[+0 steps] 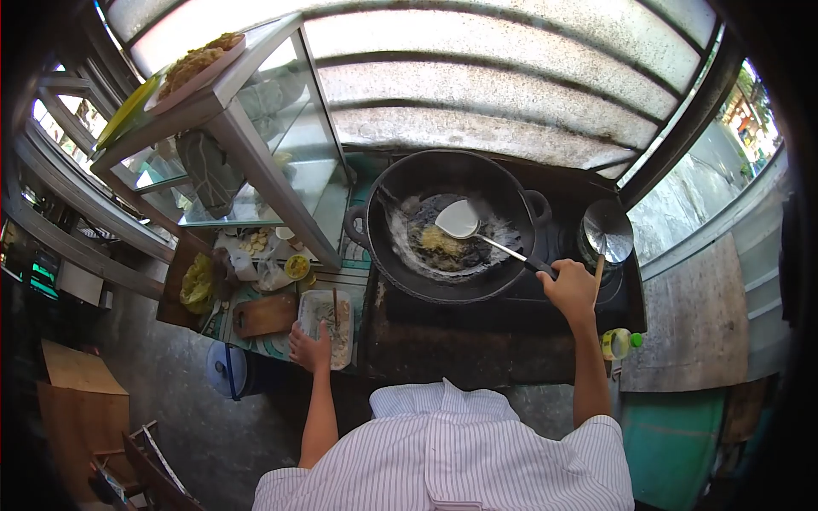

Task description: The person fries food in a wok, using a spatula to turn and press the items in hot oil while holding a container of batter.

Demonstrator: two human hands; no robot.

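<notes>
My right hand (569,289) holds the ladle (460,221) by its black handle. It has a shiny stem and a pale, round head, in the big black pan (443,289) by yellow bits (439,244). Left of the pan, my left hand (310,347) touches a tub (350,317); I can't tell if it grips.

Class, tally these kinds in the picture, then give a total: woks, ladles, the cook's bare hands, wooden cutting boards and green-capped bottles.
Wok: 1
Ladle: 1
Bare hands: 2 (left hand, right hand)
Wooden cutting board: 1
Green-capped bottle: 1
Total: 6
</notes>
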